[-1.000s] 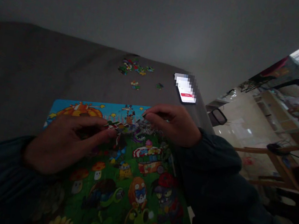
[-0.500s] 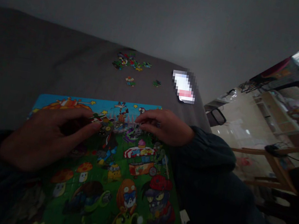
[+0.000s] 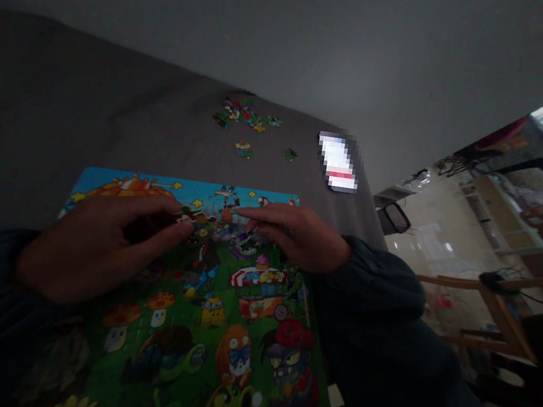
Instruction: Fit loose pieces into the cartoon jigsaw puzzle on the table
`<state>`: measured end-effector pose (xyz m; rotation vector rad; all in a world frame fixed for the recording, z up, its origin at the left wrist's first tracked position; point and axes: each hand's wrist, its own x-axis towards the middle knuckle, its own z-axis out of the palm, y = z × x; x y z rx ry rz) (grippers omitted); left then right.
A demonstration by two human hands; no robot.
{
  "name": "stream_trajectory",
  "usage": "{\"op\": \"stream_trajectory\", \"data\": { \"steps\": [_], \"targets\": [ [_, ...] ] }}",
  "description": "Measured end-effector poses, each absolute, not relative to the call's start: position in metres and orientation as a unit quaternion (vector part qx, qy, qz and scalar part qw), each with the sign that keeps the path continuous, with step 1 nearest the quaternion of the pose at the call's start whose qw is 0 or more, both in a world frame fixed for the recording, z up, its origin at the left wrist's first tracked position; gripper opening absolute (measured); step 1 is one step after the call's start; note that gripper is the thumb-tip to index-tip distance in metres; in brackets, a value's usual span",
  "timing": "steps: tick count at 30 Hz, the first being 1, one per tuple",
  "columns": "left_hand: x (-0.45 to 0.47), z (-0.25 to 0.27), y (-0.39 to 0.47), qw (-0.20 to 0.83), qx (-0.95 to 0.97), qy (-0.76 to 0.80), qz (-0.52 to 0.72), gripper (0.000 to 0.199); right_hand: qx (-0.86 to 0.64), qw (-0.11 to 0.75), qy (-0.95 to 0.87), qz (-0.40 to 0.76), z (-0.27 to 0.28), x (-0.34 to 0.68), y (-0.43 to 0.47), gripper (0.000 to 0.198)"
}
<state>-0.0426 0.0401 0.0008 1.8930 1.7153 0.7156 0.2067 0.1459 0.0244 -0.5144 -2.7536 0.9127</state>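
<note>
A colourful cartoon jigsaw puzzle (image 3: 208, 363) lies before me, with a blue upper edge and a green field of characters. My left hand (image 3: 99, 240) reaches over its upper left part, a small puzzle piece (image 3: 187, 214) with white and dark green on it pinched between thumb and forefinger. Across from it, my right hand (image 3: 297, 233) rests over the upper right part. Its forefinger is stretched out toward the giraffe-like figure, thumb lower and apart, and I see nothing held there. The other right fingers are partly hidden.
Loose puzzle pieces (image 3: 246, 114) lie in a heap on the grey cloth (image 3: 162, 121), with a few (image 3: 243, 150) nearer the puzzle. A lit phone (image 3: 338, 162) lies to their right by the wall. A wooden chair (image 3: 500, 303) stands at the right.
My right forefinger has straightened and reaches further left over the puzzle. My left hand keeps its pinch on the piece. The whole view has shifted slightly.
</note>
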Motion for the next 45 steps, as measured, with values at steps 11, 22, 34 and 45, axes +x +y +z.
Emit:
{"op": "stream_trajectory", "data": {
  "steps": [11,22,34,45],
  "targets": [
    [-0.046,-0.005,0.039,0.25,0.701,0.621,0.247,0.038,-0.188,0.092,-0.94,0.271,0.014,0.205,0.148,0.037],
    [-0.042,0.0,0.038,0.29,0.679,0.626,0.252,0.04,-0.186,0.07,-0.948,0.246,0.016,0.207,0.152,0.016],
    [-0.039,-0.001,0.04,0.426,0.599,0.611,0.292,0.036,-0.164,0.083,-0.947,0.263,0.013,0.205,0.156,0.006],
    [-0.034,0.002,0.037,0.452,0.662,0.538,0.261,0.034,-0.274,0.231,-0.793,0.492,0.014,0.175,0.1,0.028]
  ]
}}
